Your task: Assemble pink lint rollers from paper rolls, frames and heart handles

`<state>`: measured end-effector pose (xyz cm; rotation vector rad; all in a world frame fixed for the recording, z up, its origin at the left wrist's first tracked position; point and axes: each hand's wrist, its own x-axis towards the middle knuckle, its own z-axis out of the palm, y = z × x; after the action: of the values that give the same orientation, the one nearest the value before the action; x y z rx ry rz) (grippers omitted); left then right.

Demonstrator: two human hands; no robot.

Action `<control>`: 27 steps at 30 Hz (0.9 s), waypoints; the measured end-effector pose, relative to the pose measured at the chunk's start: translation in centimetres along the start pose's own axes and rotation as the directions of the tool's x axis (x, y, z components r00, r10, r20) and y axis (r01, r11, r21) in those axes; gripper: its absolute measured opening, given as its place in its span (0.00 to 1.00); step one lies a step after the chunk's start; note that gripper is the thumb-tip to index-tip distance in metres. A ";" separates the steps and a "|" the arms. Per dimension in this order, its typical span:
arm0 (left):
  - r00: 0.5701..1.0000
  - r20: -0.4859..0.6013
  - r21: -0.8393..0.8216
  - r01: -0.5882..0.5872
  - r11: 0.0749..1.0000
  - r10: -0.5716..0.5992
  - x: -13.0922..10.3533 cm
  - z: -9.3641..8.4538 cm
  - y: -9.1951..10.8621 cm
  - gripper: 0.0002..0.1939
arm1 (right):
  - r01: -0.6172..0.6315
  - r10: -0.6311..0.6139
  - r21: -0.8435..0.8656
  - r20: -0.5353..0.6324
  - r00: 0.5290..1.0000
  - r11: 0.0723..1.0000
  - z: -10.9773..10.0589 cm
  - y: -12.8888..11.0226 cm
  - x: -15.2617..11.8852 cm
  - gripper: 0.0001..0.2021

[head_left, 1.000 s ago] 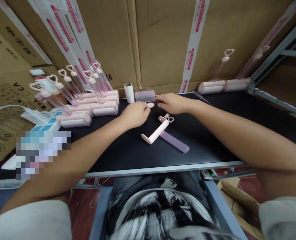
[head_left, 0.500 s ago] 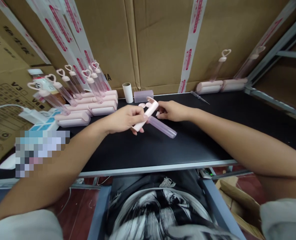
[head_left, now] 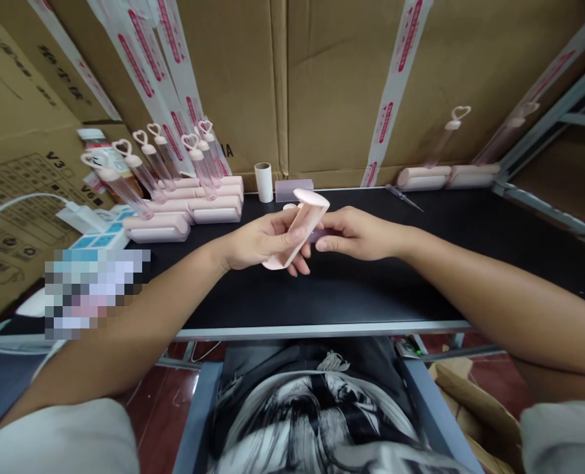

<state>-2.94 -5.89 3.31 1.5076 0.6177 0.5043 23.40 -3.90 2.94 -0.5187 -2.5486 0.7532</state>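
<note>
Now the left hand [head_left: 253, 243] pinches the pink holder [head_left: 308, 216], right hand [head_left: 368, 234] curled shut round the purple tube [head_left: 317, 235], and a crooked push could slip either loose

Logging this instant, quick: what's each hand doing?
Left hand: closed on the pink frame.
Right hand: closed on the purple tube, which is mostly hidden.

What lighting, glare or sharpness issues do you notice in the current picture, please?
Head view: a mosaic patch hides an area at left; soft sheen on the black tabletop; a glint on the red floor; the upper right corner is dark; fine print on the left carton is unreadable.
</note>
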 end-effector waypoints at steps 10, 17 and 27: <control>0.830 -0.257 -0.040 -0.521 0.852 0.496 0.3 0.8 1.2 0.17 | -0.241 0.034 -0.351 -0.504 0.863 0.905 -2.1 1.2 -0.6 0.29; 0.726 -0.627 0.395 -0.018 0.919 0.284 1.8 -4.6 2.0 0.09 | -0.426 0.143 -0.246 -0.702 0.697 0.871 -4.9 5.8 -1.4 0.22; 0.826 -0.405 0.904 0.425 0.039 0.392 12.3 -6.8 0.6 0.16 | -0.244 0.139 -0.335 -0.307 0.942 0.910 -1.7 6.0 -0.5 0.18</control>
<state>1.92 7.30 3.42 2.7832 1.8080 0.4909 26.07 1.24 0.62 -0.9412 -2.3973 0.2311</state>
